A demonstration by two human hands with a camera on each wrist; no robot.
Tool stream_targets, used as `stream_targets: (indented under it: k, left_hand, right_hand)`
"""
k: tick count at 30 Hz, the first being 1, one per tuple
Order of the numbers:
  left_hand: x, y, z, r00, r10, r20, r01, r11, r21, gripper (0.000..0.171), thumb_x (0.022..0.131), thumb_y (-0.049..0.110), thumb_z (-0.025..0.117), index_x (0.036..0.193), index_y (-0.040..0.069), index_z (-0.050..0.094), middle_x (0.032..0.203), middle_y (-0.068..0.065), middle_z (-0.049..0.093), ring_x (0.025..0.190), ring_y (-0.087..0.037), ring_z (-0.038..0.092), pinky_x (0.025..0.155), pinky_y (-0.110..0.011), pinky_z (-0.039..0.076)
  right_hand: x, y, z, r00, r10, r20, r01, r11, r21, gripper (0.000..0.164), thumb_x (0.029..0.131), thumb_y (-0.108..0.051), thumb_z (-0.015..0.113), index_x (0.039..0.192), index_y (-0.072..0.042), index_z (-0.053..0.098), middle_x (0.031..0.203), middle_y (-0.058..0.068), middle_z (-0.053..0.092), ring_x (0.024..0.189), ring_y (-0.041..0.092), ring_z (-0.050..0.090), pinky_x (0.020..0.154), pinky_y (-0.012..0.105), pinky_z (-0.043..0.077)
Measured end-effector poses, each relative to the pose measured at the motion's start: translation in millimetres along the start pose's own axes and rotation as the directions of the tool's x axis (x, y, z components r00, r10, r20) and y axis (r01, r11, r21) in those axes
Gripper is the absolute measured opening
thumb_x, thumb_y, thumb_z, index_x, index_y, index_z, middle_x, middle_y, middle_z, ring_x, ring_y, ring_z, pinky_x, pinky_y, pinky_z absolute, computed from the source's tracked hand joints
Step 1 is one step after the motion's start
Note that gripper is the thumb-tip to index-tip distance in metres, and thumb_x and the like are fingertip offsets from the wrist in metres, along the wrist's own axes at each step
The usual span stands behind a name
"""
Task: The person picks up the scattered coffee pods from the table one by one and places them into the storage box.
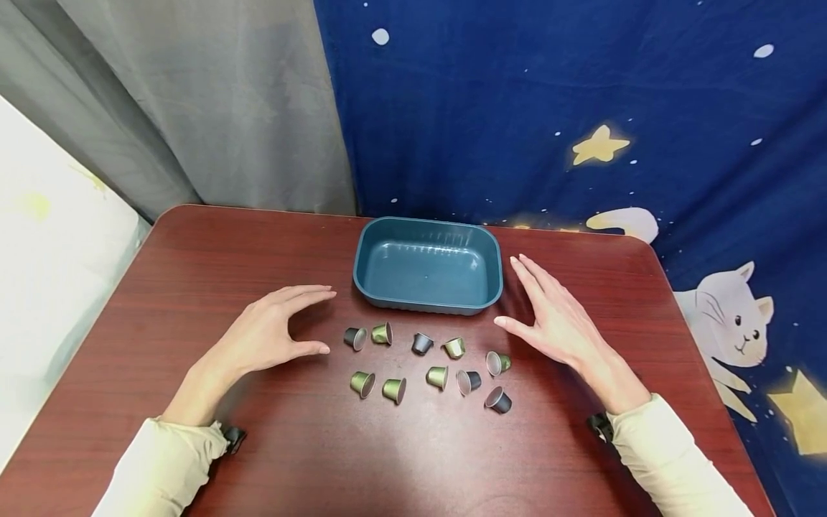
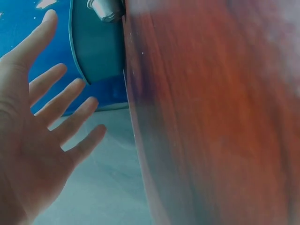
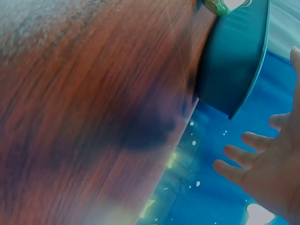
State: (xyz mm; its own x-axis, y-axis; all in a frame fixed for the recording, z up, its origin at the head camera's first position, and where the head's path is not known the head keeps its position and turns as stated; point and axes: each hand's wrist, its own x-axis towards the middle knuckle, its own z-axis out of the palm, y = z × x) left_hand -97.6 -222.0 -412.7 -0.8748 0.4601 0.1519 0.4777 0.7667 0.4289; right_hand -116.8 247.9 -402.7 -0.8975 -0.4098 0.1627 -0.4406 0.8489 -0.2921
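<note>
Several small coffee capsules lie loosely grouped on the table, some green, like the green capsule [image 1: 436, 378], others dark, like the dark capsule [image 1: 423, 344]. Behind them stands a teal plastic basin [image 1: 426, 307] with nothing in it. My left hand [image 1: 271, 330] hovers left of the capsules, fingers extended and thumb apart, nearest to a dark capsule [image 1: 354, 338]. To the right of the basin is my right hand [image 1: 555, 316], its fingers spread, near a green capsule [image 1: 498, 362]. Neither hand holds anything. Both wrist views show a spread palm beside the basin's wall [image 2: 96, 51].
The dark red wooden table [image 1: 291, 445] has rounded back corners. A grey curtain [image 1: 258, 108] and a blue curtain [image 1: 484, 108] with stars and a cat hang behind it. At the far left is a white surface [image 1: 52, 251].
</note>
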Motion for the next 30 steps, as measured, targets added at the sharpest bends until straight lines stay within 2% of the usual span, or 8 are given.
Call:
stream_targets:
  k: [5,9,15,19,22,26,30]
  left_hand:
    - [2.3,-0.3,0.7,1.0,0.02,0.022,-0.019,0.999,-0.033,0.072,0.07,0.049,0.088,0.135,0.029,0.062,0.139,0.01,0.056,0.128,-0.017,0.052,0.101,-0.047,0.044]
    - [3.7,-1.4,2.4,0.998,0.029,0.048,-0.023,0.993,-0.12,0.066,0.071,0.045,0.089,0.13,0.026,0.066,0.135,0.014,0.058,0.125,-0.011,0.053,0.101,-0.041,0.044]
    - [7.1,-4.8,6.2,0.993,0.07,0.098,-0.041,0.961,-0.273,0.063,0.073,0.035,0.09,0.13,0.024,0.066,0.131,0.018,0.059,0.122,-0.004,0.054,0.102,-0.027,0.042]
    - [10.8,-7.7,8.9,0.989,0.095,0.113,-0.053,0.943,-0.329,0.062,0.074,0.031,0.09,0.13,0.022,0.066,0.131,0.016,0.06,0.123,-0.006,0.054,0.102,-0.021,0.039]
    - [13.8,-9.4,10.4,0.984,0.097,0.151,-0.031,0.921,-0.389,0.06,0.076,0.028,0.089,0.131,0.022,0.066,0.132,0.015,0.06,0.124,-0.008,0.053,0.103,-0.022,0.038]
    - [16.8,-10.6,12.2,0.976,0.09,0.199,0.012,0.887,-0.461,0.057,0.078,0.026,0.087,0.132,0.022,0.066,0.133,0.014,0.059,0.126,-0.009,0.052,0.105,-0.029,0.039]
    - [19.7,-9.5,12.3,0.97,0.091,0.226,0.025,0.885,-0.465,0.055,0.08,0.026,0.086,0.131,0.024,0.066,0.133,0.015,0.059,0.126,-0.008,0.051,0.106,-0.034,0.04]
  right_hand:
    - [3.6,-0.4,4.1,1.0,0.001,0.014,-0.001,1.0,0.019,0.097,0.086,-0.062,0.067,0.16,-0.019,0.022,0.162,0.007,0.025,0.148,0.027,0.025,0.114,0.052,0.028]
    - [7.0,-0.5,6.2,0.999,0.02,0.038,-0.022,0.999,0.046,0.096,0.087,-0.062,0.065,0.16,-0.02,0.02,0.163,0.006,0.023,0.148,0.027,0.025,0.113,0.052,0.029]
    - [12.1,0.5,6.9,0.995,0.072,0.073,-0.083,0.984,0.158,0.094,0.088,-0.061,0.066,0.16,-0.022,0.019,0.162,0.004,0.025,0.148,0.025,0.025,0.114,0.052,0.028]
    - [16.8,3.6,8.2,0.995,0.061,0.077,-0.077,0.974,0.214,0.092,0.089,-0.056,0.068,0.159,-0.02,0.022,0.161,0.004,0.028,0.147,0.024,0.027,0.115,0.05,0.026]
    - [20.6,5.6,10.0,0.996,0.043,0.079,-0.063,0.962,0.266,0.088,0.09,-0.051,0.069,0.159,-0.02,0.023,0.16,0.003,0.03,0.146,0.023,0.028,0.115,0.049,0.026]
    - [23.5,7.4,13.6,0.995,0.029,0.092,-0.058,0.944,0.324,0.085,0.092,-0.046,0.069,0.159,-0.021,0.024,0.158,0.002,0.033,0.144,0.022,0.031,0.114,0.048,0.028]
    - [24.4,8.0,15.9,0.994,0.028,0.103,-0.064,0.931,0.359,0.083,0.093,-0.045,0.069,0.159,-0.021,0.025,0.157,0.002,0.035,0.143,0.022,0.035,0.114,0.047,0.029]
